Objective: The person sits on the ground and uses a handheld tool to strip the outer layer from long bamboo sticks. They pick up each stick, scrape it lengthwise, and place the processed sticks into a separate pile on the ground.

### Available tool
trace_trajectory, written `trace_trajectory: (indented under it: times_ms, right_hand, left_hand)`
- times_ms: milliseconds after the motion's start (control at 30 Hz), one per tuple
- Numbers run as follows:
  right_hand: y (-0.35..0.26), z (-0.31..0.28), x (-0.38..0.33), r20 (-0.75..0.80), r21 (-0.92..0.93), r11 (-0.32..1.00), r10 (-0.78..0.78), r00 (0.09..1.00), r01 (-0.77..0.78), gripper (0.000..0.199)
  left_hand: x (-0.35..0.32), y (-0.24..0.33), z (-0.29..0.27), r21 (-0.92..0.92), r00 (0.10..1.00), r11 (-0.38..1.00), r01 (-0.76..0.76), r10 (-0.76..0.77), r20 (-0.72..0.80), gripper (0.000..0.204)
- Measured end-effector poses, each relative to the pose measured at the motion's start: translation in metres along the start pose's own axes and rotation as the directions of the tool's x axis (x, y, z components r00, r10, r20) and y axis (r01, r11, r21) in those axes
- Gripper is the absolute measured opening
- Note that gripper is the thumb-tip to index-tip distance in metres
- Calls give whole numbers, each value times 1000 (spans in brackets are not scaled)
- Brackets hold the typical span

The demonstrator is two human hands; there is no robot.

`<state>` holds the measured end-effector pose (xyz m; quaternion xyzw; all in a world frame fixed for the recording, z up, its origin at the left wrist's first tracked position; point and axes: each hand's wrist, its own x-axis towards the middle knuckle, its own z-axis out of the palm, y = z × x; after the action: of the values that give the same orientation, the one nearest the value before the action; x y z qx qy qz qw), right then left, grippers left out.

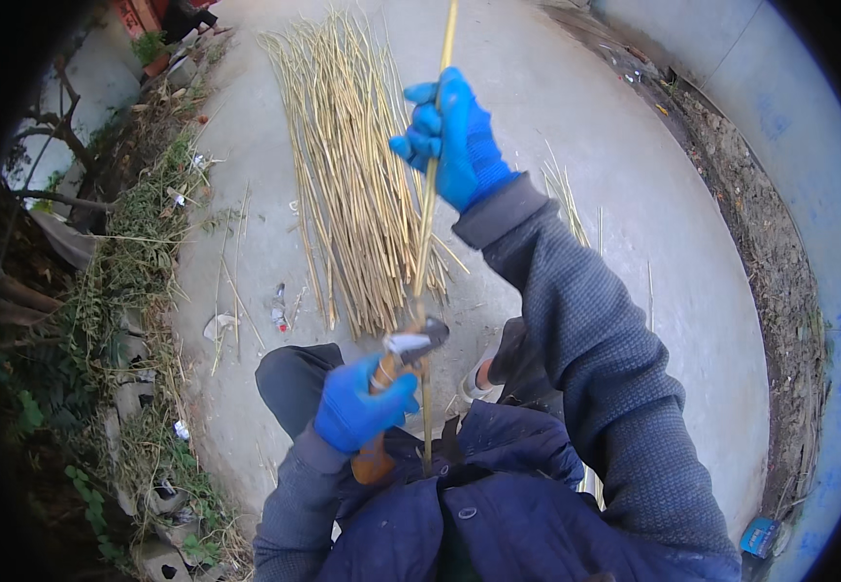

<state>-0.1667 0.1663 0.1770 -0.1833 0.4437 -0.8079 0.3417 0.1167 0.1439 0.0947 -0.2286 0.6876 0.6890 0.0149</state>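
On the near side of the concrete ground (634, 194), the person sits with a dark blue jacket (498, 504) across the lap and works on one long yellow cane (427, 233). The right hand (449, 136), in a blue glove, is closed around the cane further out and holds it almost in line with the body, its far end going out past the top edge. The left hand (357, 407), also gloved in blue, grips the brown wooden handle of a small knife (411, 347), and the grey blade lies against the cane just above the knee. The near end of the cane reaches down to the jacket. Behind, a flat heap of canes (347, 175) is spread on the ground, far and slightly left.

I judge the step to be scraping or trimming this cane with the blade. The following stroke seems to need a firm right hand, and the blade kept away from the leg.

At the left edge, weeds (129, 281) grow.
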Motion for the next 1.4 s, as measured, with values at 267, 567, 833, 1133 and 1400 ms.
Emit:
trace_trajectory:
  times_ms: [267, 567, 833, 1133, 1400]
  right_hand:
    - [-24, -1, -6, 266, -78, 984, -137, 954, 163, 54]
    - [-30, -34, -82, 266, -914, 196, -372, 889, 355, 48]
    - [48, -75, -100, 94, -827, 508, -296, 951, 240, 46]
    - [47, -125, -151, 375, -926, -197, -365, 852, 323, 17]
    - [26, -218, -396, 283, -941, -211, -56, 957, 266, 31]
  left_hand:
    - [81, 91, -19, 100, 975, 971, -216, 210, 71, 31]
    - [115, 119, -34, 41, 930, 933, -356, 359, -78, 29]
    - [154, 120, 0, -65, 930, 929, -363, 358, -84, 27]
    - [183, 97, 10, -402, 960, 872, -279, 238, -149, 35]
    - [219, 110, -83, -460, 940, 826, -326, 234, -247, 39]
